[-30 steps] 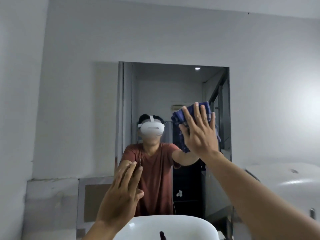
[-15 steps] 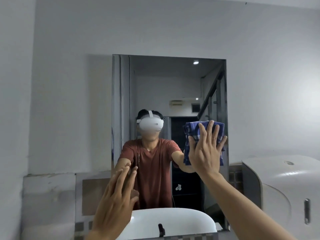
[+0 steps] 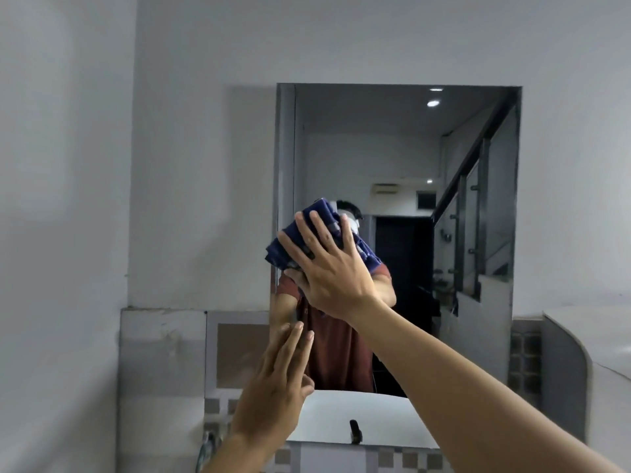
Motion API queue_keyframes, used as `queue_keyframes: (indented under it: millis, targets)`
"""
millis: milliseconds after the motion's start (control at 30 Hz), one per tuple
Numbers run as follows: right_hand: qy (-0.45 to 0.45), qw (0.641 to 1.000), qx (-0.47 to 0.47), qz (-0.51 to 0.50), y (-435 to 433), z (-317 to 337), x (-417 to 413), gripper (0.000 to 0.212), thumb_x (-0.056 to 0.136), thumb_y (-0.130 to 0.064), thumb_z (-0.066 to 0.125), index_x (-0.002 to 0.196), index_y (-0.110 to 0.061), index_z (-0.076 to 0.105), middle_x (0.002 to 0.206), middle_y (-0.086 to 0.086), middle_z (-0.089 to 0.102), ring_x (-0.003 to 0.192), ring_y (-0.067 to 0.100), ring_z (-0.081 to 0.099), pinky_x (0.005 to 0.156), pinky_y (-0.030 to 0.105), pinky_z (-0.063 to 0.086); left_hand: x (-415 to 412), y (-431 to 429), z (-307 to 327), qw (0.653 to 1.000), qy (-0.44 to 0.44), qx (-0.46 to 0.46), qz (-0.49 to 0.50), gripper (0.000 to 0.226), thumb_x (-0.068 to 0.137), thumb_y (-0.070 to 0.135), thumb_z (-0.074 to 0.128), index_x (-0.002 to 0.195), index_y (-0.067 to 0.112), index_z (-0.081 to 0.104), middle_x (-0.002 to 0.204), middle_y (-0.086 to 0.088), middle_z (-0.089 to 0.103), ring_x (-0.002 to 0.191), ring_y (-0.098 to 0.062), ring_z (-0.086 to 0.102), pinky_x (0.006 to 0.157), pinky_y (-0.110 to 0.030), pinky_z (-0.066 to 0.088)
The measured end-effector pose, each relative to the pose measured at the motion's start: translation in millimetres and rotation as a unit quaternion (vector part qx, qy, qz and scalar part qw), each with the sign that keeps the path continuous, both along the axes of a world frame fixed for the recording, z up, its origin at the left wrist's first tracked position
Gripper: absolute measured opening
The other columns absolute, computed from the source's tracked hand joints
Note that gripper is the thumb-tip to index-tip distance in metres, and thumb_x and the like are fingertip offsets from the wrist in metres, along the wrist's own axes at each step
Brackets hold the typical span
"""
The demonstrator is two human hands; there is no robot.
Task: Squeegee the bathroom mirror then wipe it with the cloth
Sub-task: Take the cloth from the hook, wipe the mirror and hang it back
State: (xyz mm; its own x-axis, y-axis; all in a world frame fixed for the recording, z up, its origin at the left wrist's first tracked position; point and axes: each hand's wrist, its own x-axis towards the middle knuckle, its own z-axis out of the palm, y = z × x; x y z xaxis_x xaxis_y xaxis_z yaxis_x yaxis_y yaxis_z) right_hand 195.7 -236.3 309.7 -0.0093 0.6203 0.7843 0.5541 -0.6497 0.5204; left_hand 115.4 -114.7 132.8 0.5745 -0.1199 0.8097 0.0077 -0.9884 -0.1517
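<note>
Right hand (image 3: pixel 333 274) raised, palm flat, fingers (image 3: pixel 316 230) spread wide, pressing a bunched blue checked cloth (image 3: pixel 324 220) against the mirror (image 3: pixel 392 148). Cloth sits under and above the fingertips, sticking out past them to the upper left and a bit to the right of the palm; it is pinned between palm and glass, not wrapped in a fist. Contact spot is at the mirror's left half, mid-height, close to its left edge. Right forearm runs down and to the right from the hand, out of the lower right corner.

Left hand (image 3: pixel 273 387) lower and to the left of the right hand, well apart from it, open, fingers straight and close together pointing up, empty. Its fingertips are at or just in front of the mirror's lower left corner area; cannot tell if they touch the glass.

Below the left hand: white basin (image 3: pixel 368 418) with a dark tap (image 3: pixel 355 431) showing at the bottom edge of the mirror. Checked tile strip (image 3: pixel 409 459) under that. Plain grey wall (image 3: pixel 170 131) to the left of both hands. Right of the right arm, a pale curved white unit (image 3: pixel 597 336), partly cut by the frame edge.

Mirror reflects a person in a red shirt mostly hidden behind the cloth and hand, a stair rail and ceiling lights. No squeegee in view.
</note>
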Motion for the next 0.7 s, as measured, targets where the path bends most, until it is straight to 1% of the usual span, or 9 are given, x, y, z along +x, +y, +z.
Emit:
queue_keyframes:
  millis: [133, 233, 300, 333, 433, 500, 600, 633, 700]
  targets:
    - [-0.014, 0.996, -0.081, -0.016, -25, -23, 11, 0.056, 0.107, -0.047, 0.032, 0.159, -0.028, 0.025, 0.168, 0.008, 0.022, 0.156, 0.031, 0.011, 0.122, 0.064, 0.008, -2, 6, 2, 0.999, -0.020, 0.014, -0.021, 0.107, 0.070, 0.041, 0.085, 0.152, 0.001, 0.030, 0.162, -0.016, 0.026, 0.150, -0.030, 0.024, 0.113, -0.044, 0.038]
    - [-0.022, 0.996, -0.081, -0.042, -54, -40, 20, 0.059, 0.106, -0.049, 0.035, 0.160, -0.030, 0.023, 0.168, 0.008, 0.021, 0.156, 0.031, 0.012, 0.122, 0.065, 0.008, -2, 8, 3, 0.999, -0.030, 0.030, -0.008, 0.087, 0.079, 0.042, 0.076, 0.147, 0.001, 0.041, 0.157, -0.017, 0.032, 0.146, -0.031, 0.029, 0.119, -0.041, 0.032]
    - [-0.016, 0.997, -0.046, -0.055, -72, -48, 22, 0.060, 0.105, -0.050, 0.038, 0.160, -0.030, 0.025, 0.167, 0.010, 0.023, 0.156, 0.031, 0.015, 0.122, 0.065, 0.009, -2, 8, 2, 0.997, -0.025, 0.066, 0.025, 0.079, 0.089, 0.046, 0.060, 0.148, 0.000, 0.036, 0.157, -0.019, 0.034, 0.148, -0.034, 0.026, 0.124, -0.041, 0.015]
    - [-0.010, 0.998, -0.023, -0.060, -81, -50, 24, 0.060, 0.105, -0.051, 0.038, 0.159, -0.029, 0.026, 0.167, 0.010, 0.024, 0.155, 0.031, 0.016, 0.122, 0.065, 0.010, -1, 9, 1, 0.997, -0.019, 0.074, 0.033, 0.080, 0.090, 0.045, 0.061, 0.149, 0.000, 0.033, 0.158, -0.019, 0.031, 0.148, -0.035, 0.025, 0.123, -0.042, 0.011]
    - [0.024, 0.995, 0.054, -0.076, -107, -50, 30, 0.060, 0.105, -0.052, 0.035, 0.159, -0.029, 0.027, 0.167, 0.013, 0.024, 0.155, 0.032, 0.016, 0.121, 0.065, 0.011, -2, 6, 1, 0.998, -0.001, 0.052, 0.031, 0.090, 0.082, 0.029, 0.077, 0.153, 0.002, 0.029, 0.161, -0.017, 0.027, 0.150, -0.036, 0.024, 0.125, -0.042, 0.014]
    - [0.048, 0.989, 0.110, -0.082, -123, -49, 35, 0.060, 0.105, -0.052, 0.031, 0.159, -0.027, 0.027, 0.167, 0.013, 0.022, 0.155, 0.033, 0.015, 0.121, 0.065, 0.013, -2, 4, 1, 0.998, 0.001, 0.053, 0.028, 0.094, 0.077, 0.021, 0.078, 0.153, 0.002, 0.027, 0.161, -0.019, 0.027, 0.150, -0.036, 0.022, 0.125, -0.040, 0.013]
    - [0.091, 0.971, 0.203, -0.088, -146, -47, 45, 0.062, 0.104, -0.054, 0.021, 0.160, -0.027, 0.024, 0.168, 0.013, 0.017, 0.156, 0.033, 0.012, 0.123, 0.064, 0.008, -3, 1, 8, 0.997, 0.003, 0.065, 0.041, 0.098, 0.075, 0.039, 0.082, 0.152, 0.003, 0.033, 0.157, -0.020, 0.035, 0.146, -0.038, 0.031, 0.118, -0.046, 0.029]
    - [0.104, 0.963, 0.232, -0.089, -152, -47, 47, 0.063, 0.104, -0.054, 0.022, 0.160, -0.027, 0.023, 0.168, 0.013, 0.016, 0.156, 0.033, 0.011, 0.123, 0.064, 0.006, -5, 0, 11, 0.997, -0.004, 0.071, 0.043, 0.092, 0.078, 0.043, 0.079, 0.150, 0.003, 0.037, 0.154, -0.021, 0.040, 0.143, -0.037, 0.035, 0.115, -0.046, 0.034]
    - [0.126, 0.949, 0.276, -0.089, -163, -50, 53, 0.065, 0.103, -0.055, 0.025, 0.161, -0.026, 0.019, 0.169, 0.013, 0.015, 0.156, 0.033, 0.010, 0.123, 0.064, 0.007, -9, -2, 19, 0.996, -0.026, 0.076, 0.036, 0.071, 0.090, 0.046, 0.058, 0.146, 0.004, 0.046, 0.147, -0.019, 0.047, 0.136, -0.035, 0.043, 0.111, -0.045, 0.040]
